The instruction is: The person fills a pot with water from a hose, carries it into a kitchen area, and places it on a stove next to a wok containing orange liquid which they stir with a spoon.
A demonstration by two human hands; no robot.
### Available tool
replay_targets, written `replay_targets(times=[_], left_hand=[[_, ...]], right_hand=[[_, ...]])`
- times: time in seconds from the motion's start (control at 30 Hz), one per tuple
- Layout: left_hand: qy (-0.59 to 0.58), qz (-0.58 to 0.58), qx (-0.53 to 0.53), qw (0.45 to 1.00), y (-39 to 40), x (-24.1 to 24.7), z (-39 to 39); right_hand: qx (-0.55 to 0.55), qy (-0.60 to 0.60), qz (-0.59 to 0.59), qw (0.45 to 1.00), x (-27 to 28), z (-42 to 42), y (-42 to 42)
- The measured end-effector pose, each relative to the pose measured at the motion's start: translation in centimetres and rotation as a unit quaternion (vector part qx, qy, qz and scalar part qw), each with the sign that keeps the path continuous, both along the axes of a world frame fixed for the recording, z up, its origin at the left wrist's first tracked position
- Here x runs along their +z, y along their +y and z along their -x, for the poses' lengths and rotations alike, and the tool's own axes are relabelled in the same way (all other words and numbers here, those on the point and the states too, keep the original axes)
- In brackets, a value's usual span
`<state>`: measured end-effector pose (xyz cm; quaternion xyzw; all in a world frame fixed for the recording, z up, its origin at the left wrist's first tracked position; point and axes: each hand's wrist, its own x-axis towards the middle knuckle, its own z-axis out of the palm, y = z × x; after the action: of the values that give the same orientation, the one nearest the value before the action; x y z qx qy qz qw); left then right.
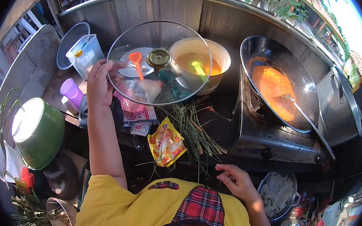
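Observation:
My left hand [101,81] grips the metal rim of a round glass lid [133,44] at its left side. The lid has a brass-coloured knob [159,58] and hangs over the worktop. Seen partly through it are an orange plastic spoon or scoop [137,63], a white plate [123,67] and a pot of yellowish liquid [222,52] with a light green utensil in it. My right hand [236,179] is empty near my chest, fingers slightly apart. Close in front of me lies a yellow seasoning packet [167,144] beside long green stalks [192,127].
At right, a wok [306,88] of orange sauce with a metal ladle [312,126] sits on a gas stove [271,146]. A large metal pot [343,104] stands beyond it. Cooked rice fills a pot [260,184] below. At left are a purple cup [71,90] and green basin [46,136].

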<state>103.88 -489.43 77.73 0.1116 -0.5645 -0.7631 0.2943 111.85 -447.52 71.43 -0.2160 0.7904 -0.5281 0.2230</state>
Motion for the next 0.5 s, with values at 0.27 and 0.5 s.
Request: replay_targets(times=[0.27,0.5], left_hand=[[-0.153,0.0,-0.073,0.986,2.2,-5.1,-7.4],[-0.212,0.004,-0.15,0.966,4.5,-7.8,-6.1]], right_hand=[[-0.044,0.174,0.088,0.98,3.3,3.9,-3.0],[-0.161,0.334,0.004,0.929,1.0,14.4,-11.7]])
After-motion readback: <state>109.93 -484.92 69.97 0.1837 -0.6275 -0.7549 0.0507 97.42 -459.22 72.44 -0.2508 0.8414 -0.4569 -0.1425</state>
